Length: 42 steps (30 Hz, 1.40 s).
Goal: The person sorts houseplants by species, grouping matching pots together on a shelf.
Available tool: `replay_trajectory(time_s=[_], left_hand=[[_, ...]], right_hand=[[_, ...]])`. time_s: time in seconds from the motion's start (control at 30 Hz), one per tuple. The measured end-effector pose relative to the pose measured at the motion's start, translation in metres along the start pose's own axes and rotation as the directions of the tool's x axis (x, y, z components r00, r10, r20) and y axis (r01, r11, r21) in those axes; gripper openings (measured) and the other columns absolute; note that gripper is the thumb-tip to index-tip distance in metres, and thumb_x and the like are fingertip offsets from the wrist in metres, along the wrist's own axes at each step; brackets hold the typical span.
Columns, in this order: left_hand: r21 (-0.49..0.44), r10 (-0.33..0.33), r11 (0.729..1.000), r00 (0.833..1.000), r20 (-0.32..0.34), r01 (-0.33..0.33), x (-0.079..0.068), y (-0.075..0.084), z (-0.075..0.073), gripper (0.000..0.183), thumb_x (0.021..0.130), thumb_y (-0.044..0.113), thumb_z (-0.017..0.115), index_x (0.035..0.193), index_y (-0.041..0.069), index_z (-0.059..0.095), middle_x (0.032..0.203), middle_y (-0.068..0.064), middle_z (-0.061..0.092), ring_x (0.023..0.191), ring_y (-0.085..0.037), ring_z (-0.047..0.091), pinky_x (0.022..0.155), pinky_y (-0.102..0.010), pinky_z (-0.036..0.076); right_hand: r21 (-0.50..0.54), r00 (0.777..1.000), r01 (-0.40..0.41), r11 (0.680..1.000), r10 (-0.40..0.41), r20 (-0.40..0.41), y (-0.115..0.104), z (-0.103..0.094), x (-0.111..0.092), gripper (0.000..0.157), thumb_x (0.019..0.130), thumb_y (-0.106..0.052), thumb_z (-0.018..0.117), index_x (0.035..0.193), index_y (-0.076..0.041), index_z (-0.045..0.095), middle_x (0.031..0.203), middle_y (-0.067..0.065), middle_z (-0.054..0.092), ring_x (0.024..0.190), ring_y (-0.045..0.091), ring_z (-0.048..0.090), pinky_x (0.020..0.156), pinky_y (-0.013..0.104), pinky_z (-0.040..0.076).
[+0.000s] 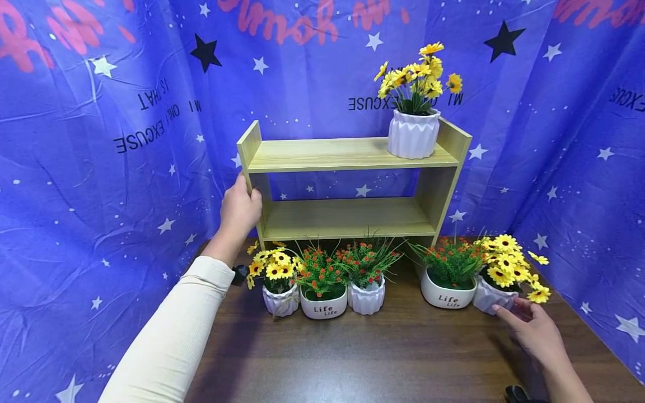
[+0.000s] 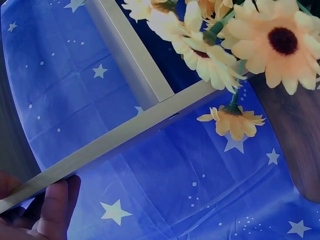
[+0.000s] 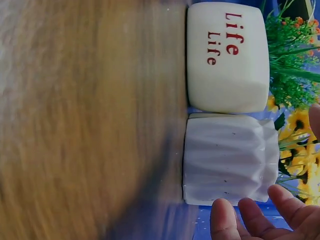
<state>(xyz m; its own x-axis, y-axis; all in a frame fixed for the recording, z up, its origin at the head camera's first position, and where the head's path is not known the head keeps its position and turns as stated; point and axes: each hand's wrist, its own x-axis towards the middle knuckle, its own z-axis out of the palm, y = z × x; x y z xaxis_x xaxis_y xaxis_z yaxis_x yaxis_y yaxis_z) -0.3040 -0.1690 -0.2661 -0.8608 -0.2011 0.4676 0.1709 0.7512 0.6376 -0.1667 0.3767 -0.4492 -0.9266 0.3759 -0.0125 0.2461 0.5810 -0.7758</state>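
Shelving (image 1: 353, 154) in pale wood stands on the tabletop (image 1: 353, 358), and your left hand (image 1: 239, 208) has its fingers clamped on its left side panel (image 1: 248, 148). Your right hand (image 1: 534, 330) has its fingers apart at the rightmost ridged pot (image 1: 491, 296) of yellow flowers; whether the thumb touches is hard to tell. That pot stands right beside an oval "Life" planter (image 1: 448, 295). Another yellow-flowered pot (image 1: 413, 134) sits on the upper board's right end.

Tabletop (image 3: 75, 120) blurred, yellow flowers (image 3: 301, 150) cropped by right wrist view's edge
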Motion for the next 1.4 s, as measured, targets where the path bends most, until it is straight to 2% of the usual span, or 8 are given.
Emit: replay_trajectory(time_s=[0.2, 0.4, 0.5, 0.63, 0.73, 0.93, 1.17, 1.4], left_hand=[[0.003, 0.002, 1.0, 1.0, 0.003, -0.002, 0.0, -0.002, 0.0, 0.037, 0.098, 0.016, 0.045, 0.134, 0.004, 0.049, 0.117, -0.027, 0.063, 0.106, -0.05, 0.059, 0.084, -0.062, 0.044], [-0.001, 0.005, 1.0, 1.0, 0.001, -0.005, 0.002, -0.002, 0.0, 0.038, 0.098, 0.016, 0.045, 0.135, 0.004, 0.049, 0.116, -0.027, 0.063, 0.105, -0.05, 0.06, 0.084, -0.062, 0.045], [0.005, 0.002, 1.0, 1.0, -0.001, -0.002, 0.002, -0.001, 0.0, 0.038, 0.098, 0.016, 0.045, 0.135, 0.004, 0.048, 0.117, -0.027, 0.063, 0.105, -0.05, 0.06, 0.084, -0.062, 0.045], [-0.001, -0.005, 1.0, 1.0, 0.006, 0.005, 0.002, -0.001, 0.0, 0.04, 0.099, 0.016, 0.045, 0.138, 0.006, 0.047, 0.118, -0.026, 0.063, 0.106, -0.049, 0.06, 0.085, -0.061, 0.045], [-0.009, -0.012, 1.0, 1.0, 0.016, 0.012, 0.002, -0.001, 0.0, 0.041, 0.1, 0.016, 0.045, 0.14, 0.006, 0.046, 0.119, -0.026, 0.063, 0.107, -0.048, 0.06, 0.086, -0.061, 0.045], [-0.004, -0.016, 1.0, 1.0, 0.009, 0.016, 0.002, -0.002, 0.001, 0.039, 0.1, 0.017, 0.045, 0.138, 0.007, 0.047, 0.119, -0.026, 0.063, 0.107, -0.048, 0.06, 0.085, -0.061, 0.045], [-0.002, -0.022, 1.0, 1.0, 0.01, 0.022, 0.001, -0.001, 0.001, 0.039, 0.099, 0.017, 0.045, 0.137, 0.007, 0.047, 0.12, -0.026, 0.062, 0.108, -0.049, 0.059, 0.085, -0.062, 0.044], [-0.005, -0.02, 1.0, 1.0, 0.004, 0.02, 0.002, 0.0, 0.001, 0.037, 0.098, 0.017, 0.045, 0.134, 0.006, 0.049, 0.12, -0.026, 0.062, 0.108, -0.05, 0.059, 0.085, -0.063, 0.044]], right_hand=[[0.036, 0.998, -0.061, 0.997, 0.06, 0.025, 0.002, 0.003, 0.009, 0.088, 0.095, -0.047, 0.062, 0.146, 0.016, 0.026, 0.144, 0.041, 0.032, 0.125, 0.05, 0.038, 0.094, 0.052, 0.042], [0.052, 0.999, -0.029, 0.998, 0.032, -0.044, 0.004, 0.006, 0.02, 0.073, 0.093, -0.045, 0.065, 0.134, 0.013, 0.047, 0.128, 0.032, 0.05, 0.098, 0.028, 0.049, 0.064, 0.024, 0.044], [0.081, 0.996, -0.06, 0.995, 0.065, -0.054, 0.004, 0.009, 0.023, 0.072, 0.092, -0.046, 0.066, 0.132, 0.012, 0.047, 0.117, 0.027, 0.053, 0.089, 0.023, 0.049, 0.061, 0.024, 0.044], [0.125, 0.994, -0.074, 0.989, 0.084, -0.075, 0.004, 0.014, 0.026, 0.071, 0.092, -0.045, 0.067, 0.134, 0.008, 0.044, 0.118, 0.023, 0.052, 0.09, 0.022, 0.05, 0.062, 0.022, 0.044], [0.163, 0.992, -0.08, 0.983, 0.094, -0.079, 0.003, 0.018, 0.028, 0.08, 0.093, -0.043, 0.066, 0.146, 0.007, 0.034, 0.138, 0.028, 0.045, 0.11, 0.029, 0.048, 0.071, 0.019, 0.042], [0.217, 0.991, -0.093, 0.972, 0.112, -0.078, 0.002, 0.026, 0.036, 0.085, 0.095, -0.038, 0.064, 0.151, 0.01, 0.023, 0.148, 0.034, 0.035, 0.133, 0.042, 0.038, 0.097, 0.041, 0.041], [0.25, 0.988, -0.063, 0.966, 0.097, -0.124, 0.001, 0.031, 0.045, 0.079, 0.094, -0.035, 0.065, 0.148, 0.01, 0.029, 0.143, 0.03, 0.041, 0.123, 0.036, 0.046, 0.082, 0.024, 0.043], [0.306, 0.984, -0.097, 0.947, 0.138, -0.116, -0.004, 0.032, 0.054, 0.088, 0.095, -0.036, 0.064, 0.152, 0.008, 0.014, 0.153, 0.031, 0.028, 0.136, 0.043, 0.034, 0.108, 0.054, 0.033]])
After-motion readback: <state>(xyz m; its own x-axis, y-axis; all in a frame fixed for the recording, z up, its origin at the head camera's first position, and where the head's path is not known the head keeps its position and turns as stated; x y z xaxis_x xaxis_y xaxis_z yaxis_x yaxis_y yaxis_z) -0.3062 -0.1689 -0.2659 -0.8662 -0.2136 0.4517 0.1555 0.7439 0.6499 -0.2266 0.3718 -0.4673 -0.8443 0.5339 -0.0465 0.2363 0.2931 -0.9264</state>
